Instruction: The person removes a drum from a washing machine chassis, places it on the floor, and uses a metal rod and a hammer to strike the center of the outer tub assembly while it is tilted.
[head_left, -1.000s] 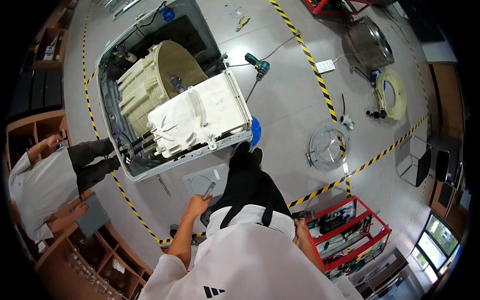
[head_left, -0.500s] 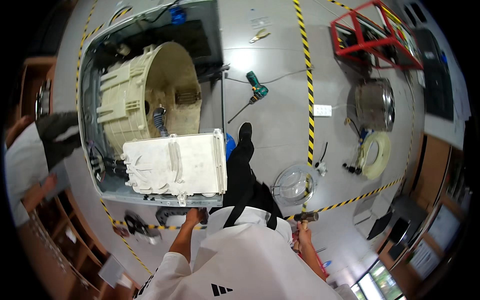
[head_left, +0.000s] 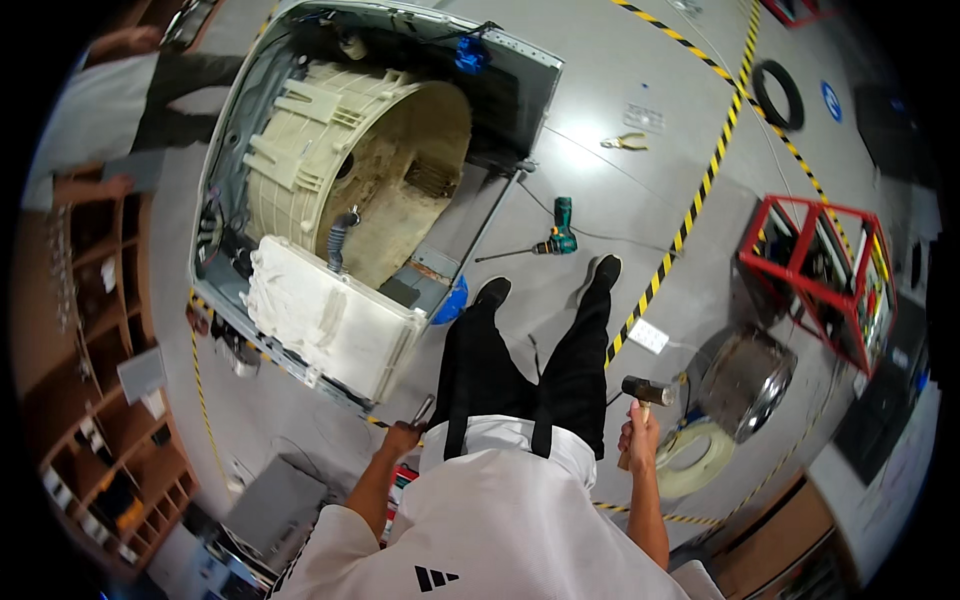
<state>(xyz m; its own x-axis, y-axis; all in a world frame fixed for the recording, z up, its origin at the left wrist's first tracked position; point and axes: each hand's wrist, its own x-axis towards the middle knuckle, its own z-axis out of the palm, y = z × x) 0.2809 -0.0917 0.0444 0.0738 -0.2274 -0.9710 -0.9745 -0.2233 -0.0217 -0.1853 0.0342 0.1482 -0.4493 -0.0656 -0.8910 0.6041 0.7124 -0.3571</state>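
My right hand (head_left: 638, 438) is closed round the wooden handle of a hammer (head_left: 648, 390), held upright at my right side with its steel head on top. On the other side, my left hand (head_left: 404, 438) grips a short metal tool (head_left: 424, 408); its exact kind does not show. That hand is just off the near corner of an opened washing machine cabinet (head_left: 545, 75). Inside lies a cream plastic tub (head_left: 300, 150) with its stained interior exposed and a grey corrugated hose (head_left: 337, 243) in it. A white plastic panel (head_left: 325, 315) covers the cabinet's near end.
A green cordless drill (head_left: 563, 225) with a long bit and pliers (head_left: 625, 142) lie on the floor. To the right are a power strip (head_left: 649, 337), a steel drum (head_left: 750, 385), a cream ring (head_left: 690, 460) and a red-framed rack (head_left: 800, 240). Another person (head_left: 95, 125) stands beyond the cabinet.
My view has turned right, so the cabinet appears tilted and farther left. Both my feet now show. The hammer is raised higher, and the metal tool in my left hand is more visible.
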